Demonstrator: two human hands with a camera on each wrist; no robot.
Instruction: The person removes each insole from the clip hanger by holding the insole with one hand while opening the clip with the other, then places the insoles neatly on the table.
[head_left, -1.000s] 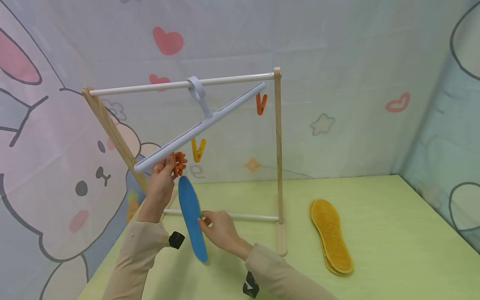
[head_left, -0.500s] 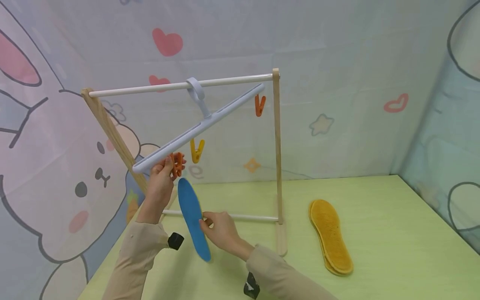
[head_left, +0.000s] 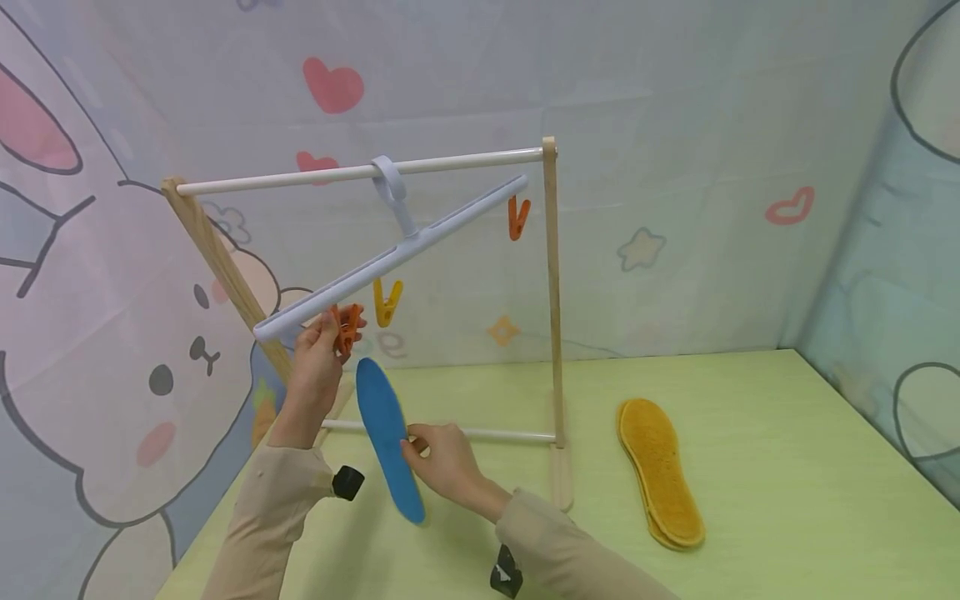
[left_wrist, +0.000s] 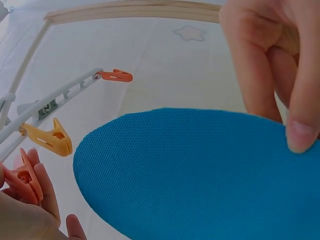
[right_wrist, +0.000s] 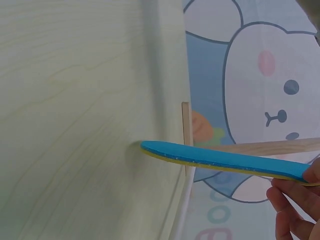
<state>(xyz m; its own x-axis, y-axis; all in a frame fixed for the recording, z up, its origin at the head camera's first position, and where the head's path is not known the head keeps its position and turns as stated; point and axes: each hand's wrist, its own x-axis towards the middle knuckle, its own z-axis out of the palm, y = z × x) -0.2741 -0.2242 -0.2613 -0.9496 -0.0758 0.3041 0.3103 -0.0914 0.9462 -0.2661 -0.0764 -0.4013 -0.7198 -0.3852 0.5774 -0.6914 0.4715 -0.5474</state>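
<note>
My left hand (head_left: 317, 350) pinches an orange clip (head_left: 347, 329) that hangs under the near left end of a white hanger (head_left: 390, 257). In the left wrist view the orange clip (left_wrist: 25, 177) sits between thumb and fingers. Between thumb and fingers of my right hand (head_left: 446, 462) is the edge of a blue insole (head_left: 388, 437), held tilted above the table, its upper tip just below the orange clip. The right wrist view shows the insole (right_wrist: 215, 157) edge-on, with a yellow underside. A yellow clip (head_left: 386, 302) and another orange clip (head_left: 517, 218) dangle farther along the hanger.
The hanger hooks over the white top bar (head_left: 465, 158) of a wooden stand (head_left: 553, 292). A lower white bar (head_left: 510, 435) runs behind the insole. Two stacked orange-yellow insoles (head_left: 660, 471) lie on the pale green table (head_left: 780, 467) at right. A patterned cloth backdrop (head_left: 720, 125) surrounds it.
My left hand and the orange clip have shifted slightly left, the hanger's near end turning with them. The blue insole's lower end has swung a little right in my right hand.
</note>
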